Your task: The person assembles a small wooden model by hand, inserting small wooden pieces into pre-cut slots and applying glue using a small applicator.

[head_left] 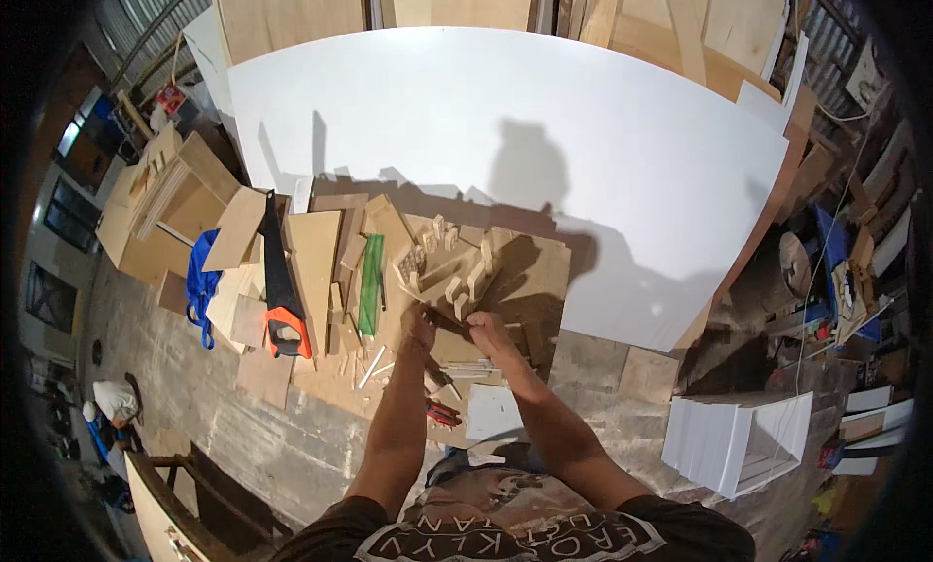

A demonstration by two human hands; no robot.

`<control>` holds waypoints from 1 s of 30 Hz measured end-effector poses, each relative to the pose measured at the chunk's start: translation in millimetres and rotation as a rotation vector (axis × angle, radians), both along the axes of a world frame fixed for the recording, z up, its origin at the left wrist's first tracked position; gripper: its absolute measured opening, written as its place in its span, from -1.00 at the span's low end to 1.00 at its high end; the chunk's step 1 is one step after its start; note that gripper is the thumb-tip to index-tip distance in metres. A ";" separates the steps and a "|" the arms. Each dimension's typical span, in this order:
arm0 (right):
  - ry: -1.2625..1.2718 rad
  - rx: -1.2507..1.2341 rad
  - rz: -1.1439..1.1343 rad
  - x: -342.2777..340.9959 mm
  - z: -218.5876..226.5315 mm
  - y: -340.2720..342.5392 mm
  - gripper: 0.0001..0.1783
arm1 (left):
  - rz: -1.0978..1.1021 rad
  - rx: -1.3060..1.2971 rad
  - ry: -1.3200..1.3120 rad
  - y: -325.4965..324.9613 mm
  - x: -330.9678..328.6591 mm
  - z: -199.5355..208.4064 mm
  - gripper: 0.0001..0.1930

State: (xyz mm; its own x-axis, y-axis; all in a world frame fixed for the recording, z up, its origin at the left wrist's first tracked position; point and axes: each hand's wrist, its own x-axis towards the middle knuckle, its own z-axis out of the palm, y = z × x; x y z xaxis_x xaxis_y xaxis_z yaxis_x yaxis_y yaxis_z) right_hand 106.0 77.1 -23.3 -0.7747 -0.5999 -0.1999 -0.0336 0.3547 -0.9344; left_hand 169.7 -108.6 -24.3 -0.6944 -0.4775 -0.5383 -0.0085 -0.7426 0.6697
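My left hand and my right hand are close together over the cluttered work board, fingers closed. Between them spans a shaded wooden piece, which both appear to grip; its ends are hidden by the fingers. Just beyond my hands stand several small upright wooden pieces with angled ends. A green strip lies left of my left hand. Farther left is a handsaw with a black blade and orange handle. Below my hands, between the forearms, lies a red tool, partly hidden.
A large white panel stretches across the far side. Wooden boards and boxes and a blue bag crowd the left. A white box stands on the floor at right. Another person is at the far lower left.
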 end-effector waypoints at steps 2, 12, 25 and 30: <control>0.061 -0.068 -0.076 10.2 -5.4 -2.5 -0.70 | -0.028 0.006 -0.020 7.9 -3.0 -1.5 -0.64; 0.019 -0.137 -0.026 9.0 3.1 26.7 -0.58 | 0.064 -0.106 0.023 22.1 -13.0 9.1 -0.50; -0.250 -0.292 -0.309 -15.7 74.2 132.3 -0.64 | -0.271 0.124 0.212 -11.9 -2.5 41.7 -0.62; -0.473 -0.541 -0.316 -5.9 83.0 106.6 -0.55 | -0.312 -0.086 0.194 -23.3 -2.9 61.1 -0.48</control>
